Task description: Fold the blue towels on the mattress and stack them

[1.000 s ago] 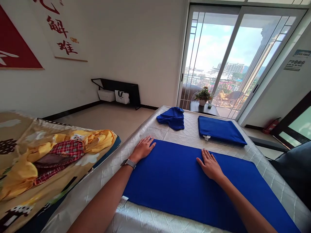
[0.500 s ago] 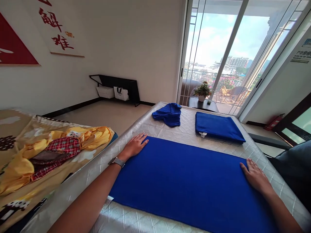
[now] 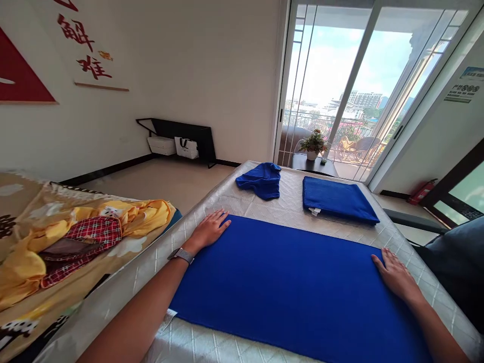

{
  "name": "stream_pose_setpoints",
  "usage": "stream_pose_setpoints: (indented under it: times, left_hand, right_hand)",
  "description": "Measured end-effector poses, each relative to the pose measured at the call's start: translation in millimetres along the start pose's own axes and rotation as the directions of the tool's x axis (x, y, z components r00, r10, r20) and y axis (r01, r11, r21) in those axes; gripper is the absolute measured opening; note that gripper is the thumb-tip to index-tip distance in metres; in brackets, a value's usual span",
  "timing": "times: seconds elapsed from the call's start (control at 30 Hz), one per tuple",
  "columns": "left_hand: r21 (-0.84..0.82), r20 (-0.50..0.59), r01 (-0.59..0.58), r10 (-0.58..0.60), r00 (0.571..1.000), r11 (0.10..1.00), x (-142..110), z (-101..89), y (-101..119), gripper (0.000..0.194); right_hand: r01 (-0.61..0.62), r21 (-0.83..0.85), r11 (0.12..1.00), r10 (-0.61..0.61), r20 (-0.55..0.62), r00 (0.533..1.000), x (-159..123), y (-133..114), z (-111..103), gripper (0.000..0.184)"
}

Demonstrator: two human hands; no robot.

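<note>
Tan cover [image 3: 130, 247]: a yellow cloth [image 3: 147, 219] lies on it in a heap.
Left hand [image 3: 207, 231]: rests on the far left corner of the big blue cloth [image 3: 295, 287], fingers straight and loose, gripping nothing.
Small blue cloth [image 3: 260, 180]: lies crumpled farther back.
Big blue cloth: spread flat on the white mattress [image 3: 204, 348], between the two hands.
Folded blue cloth [image 3: 338, 199]: lies past the big one.
Right hand [image 3: 397, 275]: rests at the big cloth's right edge, fingers stretched out, gripping nothing.
</note>
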State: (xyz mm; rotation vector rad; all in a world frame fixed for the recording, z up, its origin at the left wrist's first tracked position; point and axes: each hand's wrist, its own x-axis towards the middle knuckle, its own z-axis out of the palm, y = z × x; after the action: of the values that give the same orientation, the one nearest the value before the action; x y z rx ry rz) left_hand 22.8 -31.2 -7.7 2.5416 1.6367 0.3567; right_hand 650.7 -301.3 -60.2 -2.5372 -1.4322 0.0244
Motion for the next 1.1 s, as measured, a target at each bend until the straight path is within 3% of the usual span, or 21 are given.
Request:
stream_pose_setpoints:
  times: [0.37,0.5,0.57,0.63,0.77,0.9,1.0,1.1]
  left_hand:
    - [-0.013,-0.031,-0.014,0.014,0.999,1.0,-1.3,4.3,2.4,0.064]
    - [-0.027,-0.031,-0.012,0.011,0.999,1.0,-2.2,4.8,3.5,0.064]
    - [-0.04,-0.038,-0.014,0.012,0.999,0.999,-2.2,5.7,3.3,0.062]
    - [-0.059,-0.052,-0.016,0.013,0.999,0.998,-2.0,6.9,2.6,0.061]
    - [-0.081,-0.07,-0.008,0.003,0.998,0.997,-1.6,8.1,1.9,0.06]
    - [-0.069,-0.062,0.007,-0.011,0.998,0.998,-2.2,6.0,3.4,0.057]
    - [-0.052,-0.059,0.008,-0.011,0.998,0.999,-3.1,3.8,4.8,0.057]
    - [-0.033,-0.067,-0.007,0.005,0.998,0.999,-3.5,2.9,5.0,0.057]
  right_hand:
    - [-0.01,-0.095,0.995,0.007,-0.033,0.999,-3.3,-5.5,-5.9,0.09]
    - [0.059,-0.222,0.973,-0.08,-0.086,0.993,-11.1,-30.0,-20.5,0.078]
    - [0.135,-0.247,0.96,-0.157,-0.073,0.985,-16.5,-61.5,-28.7,0.073]
    - [0.222,-0.226,0.948,-0.237,-0.041,0.971,-25.1,-108.9,-35.3,0.07]
    - [0.385,-0.1,0.917,-0.385,0.021,0.923,-54.4,-233.1,-40.2,0.069]
    - [0.537,0.082,0.84,-0.543,0.138,0.828,-87.2,-343.3,-33.9,0.075]
    - [0.548,0.167,0.819,-0.573,0.195,0.796,-101.5,-391.3,-24.0,0.08]
    - [0.518,0.206,0.83,-0.556,0.25,0.792,-104.4,-408.1,-14.1,0.085]
